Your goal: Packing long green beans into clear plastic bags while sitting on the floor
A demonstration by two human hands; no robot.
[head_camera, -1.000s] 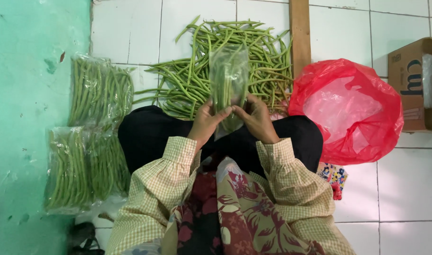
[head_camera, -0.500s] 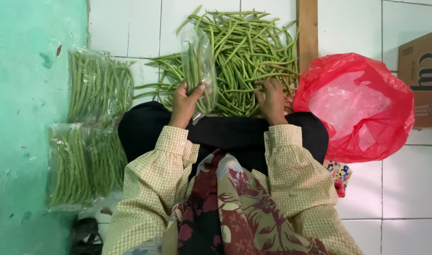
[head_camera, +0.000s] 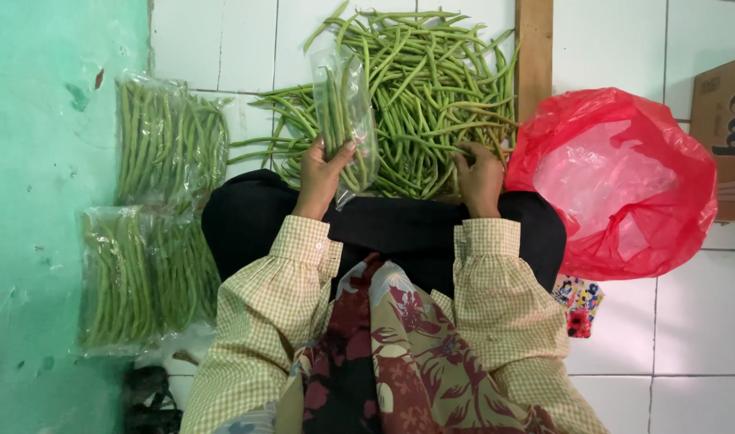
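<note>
Your left hand [head_camera: 321, 173] is closed around the lower part of a clear bag [head_camera: 345, 112] that already has some green beans in it; the bag stands nearly upright and leans over the left side of the loose bean pile [head_camera: 420, 88]. Your right hand [head_camera: 478, 178] rests on the near edge of that pile with its fingers curled into the beans, though you cannot tell from here whether it has actually gripped any. The pile spreads across the white floor tiles [head_camera: 211, 40] right in front of your knees, and its right edge touches a wooden post [head_camera: 533, 48].

To your left, 2 filled bags [head_camera: 168, 145] of beans lie along the edge of the green wall [head_camera: 46, 161], one beyond the other, the nearer one [head_camera: 138, 277] close beside your left leg. To your right, a red plastic bag [head_camera: 617, 181] sits open against your right knee, with a cardboard box [head_camera: 725, 120] just behind it. The widest open floor lies on your right, on the bare tiles nearer than the red bag.
</note>
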